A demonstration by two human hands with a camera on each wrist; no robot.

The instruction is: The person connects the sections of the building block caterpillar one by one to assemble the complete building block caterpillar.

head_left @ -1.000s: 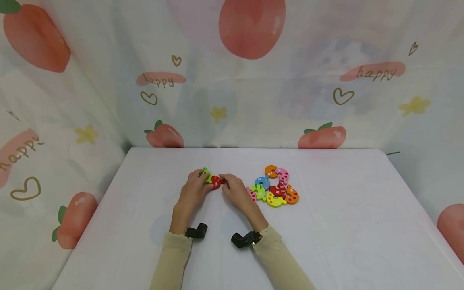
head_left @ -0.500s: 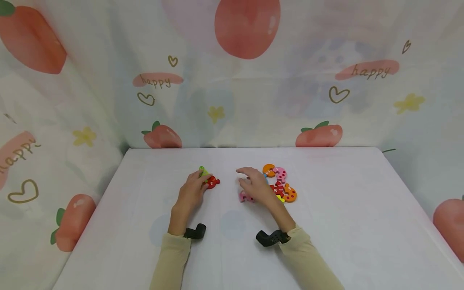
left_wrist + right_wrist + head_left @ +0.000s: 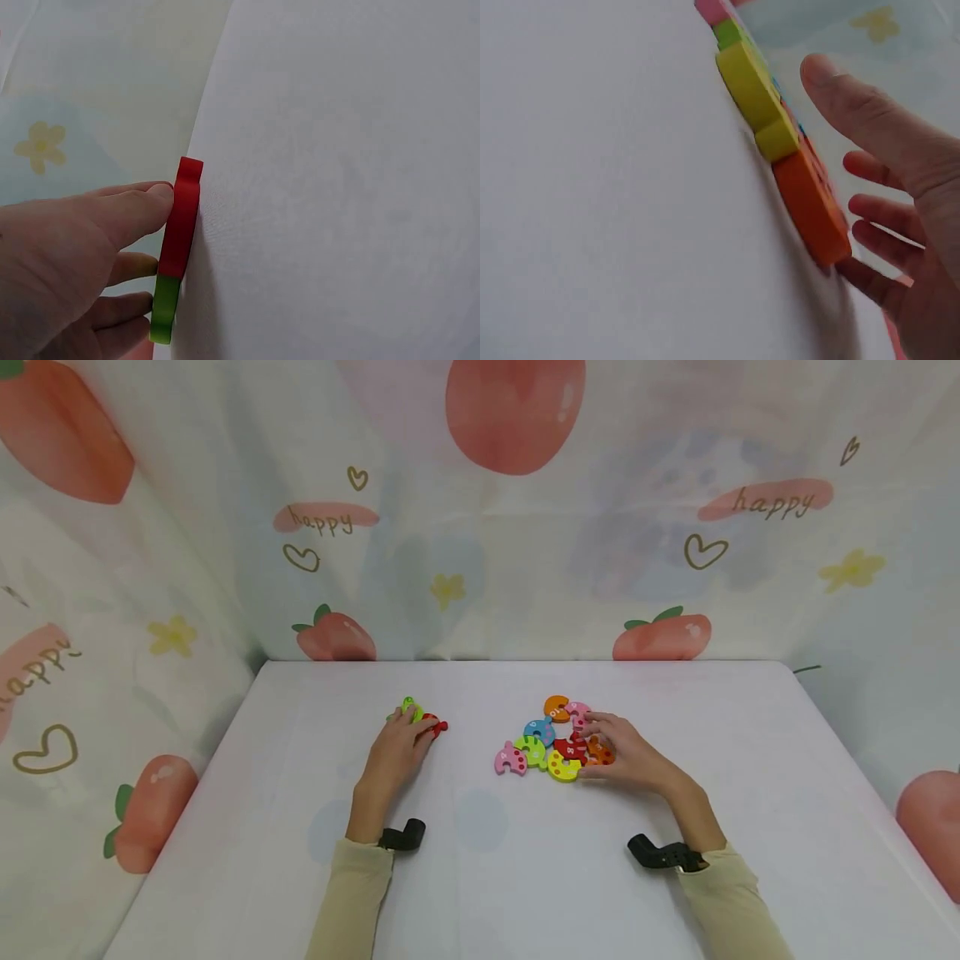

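In the head view my left hand (image 3: 392, 753) rests its fingertips on a joined pair of number puzzle pieces, a green one (image 3: 409, 707) and a red one (image 3: 434, 724). The left wrist view shows thumb and fingers lying on the flat faces of the red piece (image 3: 181, 221) and green piece (image 3: 165, 310). My right hand (image 3: 633, 753) spreads its fingers at the right side of a puzzle-piece cluster. Nearest it are an orange piece (image 3: 600, 750), partly covered, and a pink piece (image 3: 577, 713). In the right wrist view one fingertip reaches the orange piece's (image 3: 811, 206) end; contact is unclear.
The cluster also holds a pink piece (image 3: 511, 758), a green piece (image 3: 531, 751), a blue piece (image 3: 538, 730), a yellow piece (image 3: 562, 767), a red piece (image 3: 570, 749) and another orange piece (image 3: 556, 708). All lie on a white table (image 3: 480, 877) before a printed cloth backdrop (image 3: 525, 552).
My right hand has left the red piece beside the left hand and moved right, across to the cluster's far side. The left hand and its pair have shifted slightly left.
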